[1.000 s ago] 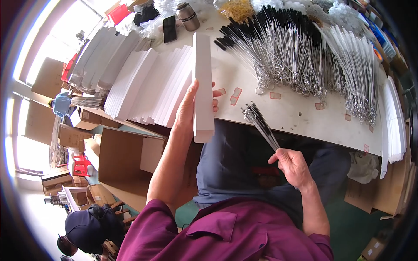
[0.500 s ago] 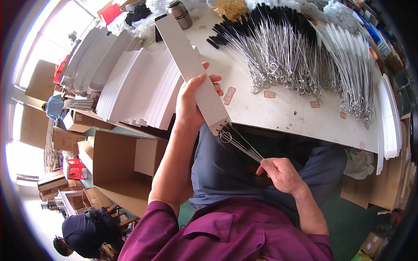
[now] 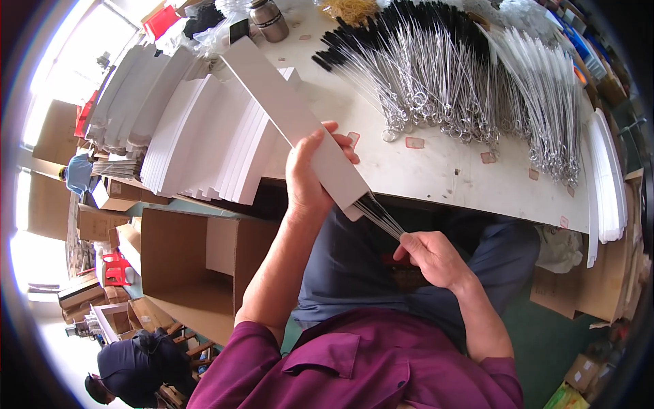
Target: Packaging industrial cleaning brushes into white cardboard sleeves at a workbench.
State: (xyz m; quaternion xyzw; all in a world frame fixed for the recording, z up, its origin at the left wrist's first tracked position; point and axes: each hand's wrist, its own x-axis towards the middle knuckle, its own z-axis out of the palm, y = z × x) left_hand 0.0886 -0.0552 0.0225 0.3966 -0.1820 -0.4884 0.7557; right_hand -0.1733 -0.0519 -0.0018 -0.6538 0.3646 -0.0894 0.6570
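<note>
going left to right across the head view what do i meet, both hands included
Red stool, open cardboard box, left hand, thin metal wires, right hand, whitish plastic bag, white stack.

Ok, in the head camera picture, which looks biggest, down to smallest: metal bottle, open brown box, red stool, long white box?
1. Open brown box
2. Long white box
3. Metal bottle and red stool: unsure, they look close and the stool seems farther away.
</note>
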